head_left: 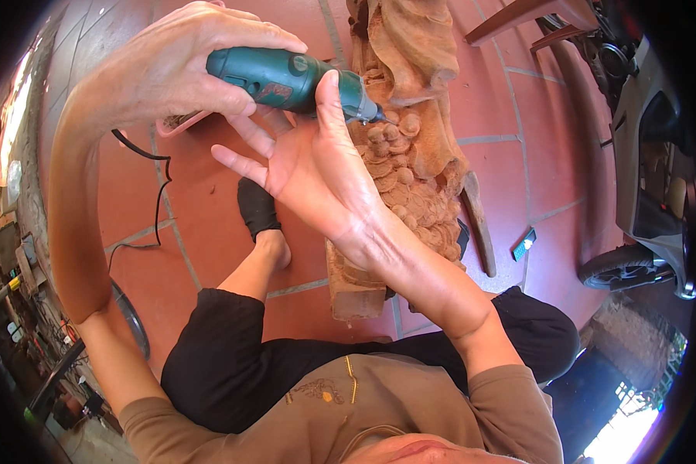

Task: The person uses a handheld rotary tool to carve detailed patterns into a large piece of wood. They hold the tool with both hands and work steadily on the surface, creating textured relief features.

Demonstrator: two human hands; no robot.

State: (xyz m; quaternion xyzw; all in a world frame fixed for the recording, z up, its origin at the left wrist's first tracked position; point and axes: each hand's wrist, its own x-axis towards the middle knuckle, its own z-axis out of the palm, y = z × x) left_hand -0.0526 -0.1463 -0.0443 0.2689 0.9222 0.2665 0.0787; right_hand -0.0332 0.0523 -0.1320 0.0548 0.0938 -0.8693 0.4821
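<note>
Left hand (170, 66): fingers wrapped around green plastic rotary tool (286, 77)
Right hand (317, 166): fingers spread, thumb braced on tool's nose
Carving (410, 147): reddish wood, rounded knobbly relief, standing between the legs; tool's tip touching it
Floor (201, 201): red tiles, black cord (158, 185) trailing

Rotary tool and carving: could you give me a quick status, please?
Left hand grips green rotary tool. Right hand steadies it. Bit on wood carving. Nothing blocking.
</note>
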